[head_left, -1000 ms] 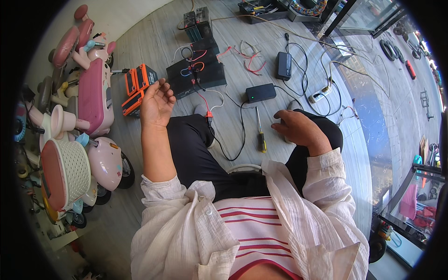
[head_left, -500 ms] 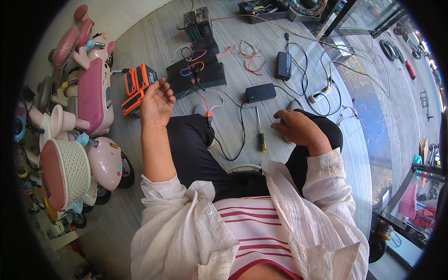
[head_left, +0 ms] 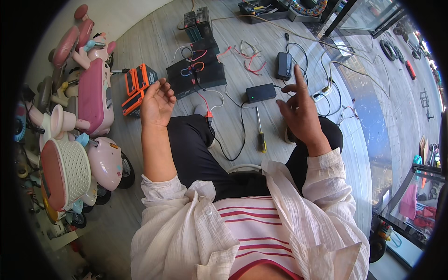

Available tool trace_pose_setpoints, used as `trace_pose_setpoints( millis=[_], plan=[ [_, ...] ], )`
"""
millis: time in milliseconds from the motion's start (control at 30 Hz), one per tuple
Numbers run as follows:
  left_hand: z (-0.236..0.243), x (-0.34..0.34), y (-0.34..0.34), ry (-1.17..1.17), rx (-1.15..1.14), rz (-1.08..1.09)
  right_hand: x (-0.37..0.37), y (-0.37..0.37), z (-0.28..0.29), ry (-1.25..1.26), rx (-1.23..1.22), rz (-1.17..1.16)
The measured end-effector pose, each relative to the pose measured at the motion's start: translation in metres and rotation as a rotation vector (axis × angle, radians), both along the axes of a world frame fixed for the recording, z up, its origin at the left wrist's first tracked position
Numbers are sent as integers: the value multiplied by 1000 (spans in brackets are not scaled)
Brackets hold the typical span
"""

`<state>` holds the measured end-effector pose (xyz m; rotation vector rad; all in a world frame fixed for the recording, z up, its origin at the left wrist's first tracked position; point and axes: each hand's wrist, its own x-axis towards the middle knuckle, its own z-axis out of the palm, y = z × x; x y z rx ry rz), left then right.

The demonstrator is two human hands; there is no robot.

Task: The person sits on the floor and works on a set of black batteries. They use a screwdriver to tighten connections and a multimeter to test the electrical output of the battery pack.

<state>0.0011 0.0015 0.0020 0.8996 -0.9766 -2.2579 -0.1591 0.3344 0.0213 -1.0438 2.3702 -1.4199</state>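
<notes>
My left hand (head_left: 158, 103) is raised palm up near my left knee, its fingers loosely curled and apart with nothing in them. Next to it stand orange-and-black batteries (head_left: 140, 78). Just beyond it are black batteries (head_left: 205, 74) joined by short red and blue wires. My right hand (head_left: 303, 114) hovers above my right knee, empty, with the index finger stretched out and the thumb apart. Nearest to it is a black charger (head_left: 260, 93) with a green light, cabled to a red connector (head_left: 208, 114) by the batteries. A second black charger (head_left: 283, 65) lies farther off.
A screwdriver (head_left: 261, 135) with a yellow-and-black handle lies between my feet. Near my right hand is a white power strip (head_left: 322, 94) among cables. Loose red and white wires (head_left: 253, 63) lie beyond. Pink children's ride-on vehicles (head_left: 95, 93) line the left; a tool tray (head_left: 263, 10) stands far off.
My right hand has lifted and turned, its index finger now stretched out away from me; before, it hung lower over the knee with fingers bent. My left hand has barely moved.
</notes>
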Motion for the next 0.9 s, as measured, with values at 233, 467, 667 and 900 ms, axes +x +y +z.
trace_pose_setpoints(
  millis=[233,467,667,900],
  plan=[
    [0,-1,0,-3,-2,6,-4,2,-8,55,-149,-150],
    [0,-1,1,2,-7,-2,-6,4,-13,236,-252,-214],
    [0,0,-1,-5,-3,0,-8,5,-14,285,-310,-246],
    [1,-1,1,4,-4,0,-7,5,-13,275,-353,-271]
  ],
)
